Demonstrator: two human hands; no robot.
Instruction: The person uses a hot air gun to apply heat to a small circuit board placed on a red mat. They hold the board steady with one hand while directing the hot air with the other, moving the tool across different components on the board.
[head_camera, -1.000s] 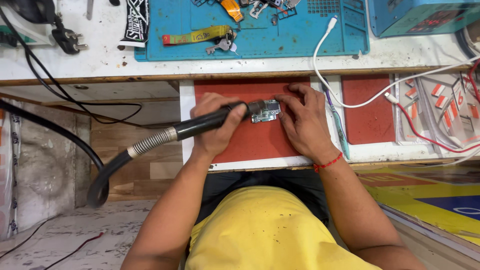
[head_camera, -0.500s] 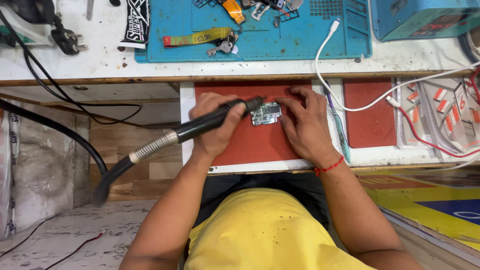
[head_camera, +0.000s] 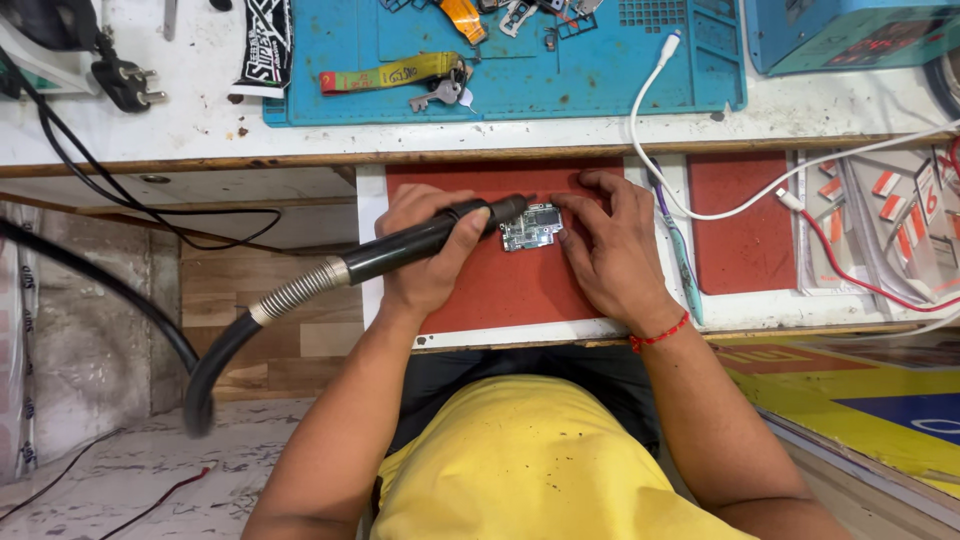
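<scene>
My left hand (head_camera: 425, 255) grips a black hot-air wand (head_camera: 415, 243) with a ribbed metal collar and a thick black hose (head_camera: 215, 365) trailing down to the left. Its nozzle tip points at a small green circuit board (head_camera: 532, 228) lying on a red mat (head_camera: 500, 285) in a pulled-out white drawer. My right hand (head_camera: 610, 250) rests flat on the mat, fingers touching the board's right edge and steadying it.
A blue work mat (head_camera: 600, 70) on the white bench holds a yellow strap, keys and small parts. A white cable (head_camera: 660, 130) loops down over the drawer. A toothbrush (head_camera: 680, 250) lies right of my hand. Component strips (head_camera: 900, 210) and a blue device (head_camera: 850, 35) sit at right.
The hose has swung slightly lower on the left and the wand tilted a little. Both hands stay at the board.
</scene>
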